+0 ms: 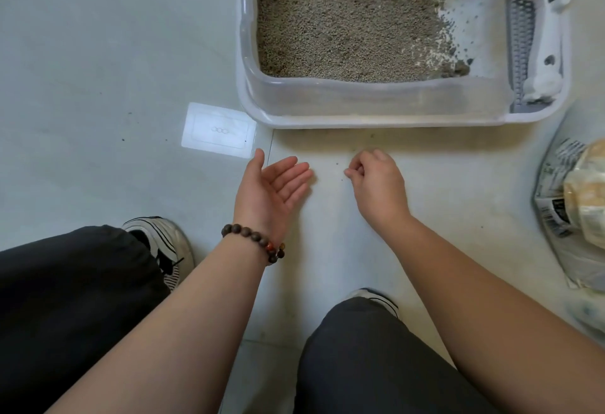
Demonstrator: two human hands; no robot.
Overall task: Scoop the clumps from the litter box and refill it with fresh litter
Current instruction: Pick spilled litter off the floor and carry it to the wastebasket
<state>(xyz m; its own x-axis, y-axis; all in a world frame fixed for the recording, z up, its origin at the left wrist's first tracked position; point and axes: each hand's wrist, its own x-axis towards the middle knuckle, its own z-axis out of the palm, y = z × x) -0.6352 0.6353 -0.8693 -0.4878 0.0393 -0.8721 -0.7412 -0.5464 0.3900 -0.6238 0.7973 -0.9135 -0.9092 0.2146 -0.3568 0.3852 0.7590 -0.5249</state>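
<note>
Pale tile floor. L hand palm up, fingers spread, cupped as catcher. R hand curled, fingertips pinched, maybe on stray grains, can't tell. Drop grains into palm, then tip into box ahead. Scoop at box's R end; bag far R.

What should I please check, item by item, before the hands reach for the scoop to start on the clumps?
1. Left hand free: ok, palm up, fingers straight, holding nothing.
2. Right hand free: cannot tell, fingers curled with tips pinched, perhaps on a stray grain.
3. White slotted plastic scoop reachable: ok, it lies in the side compartment at the right end of the translucent plastic litter box.
4. Grey granular litter exposed: ok, no lid; bare floor shows at its right end.
5. Fresh litter nearby: cannot tell, a printed plastic bag lies on the right, contents unclear.
</note>
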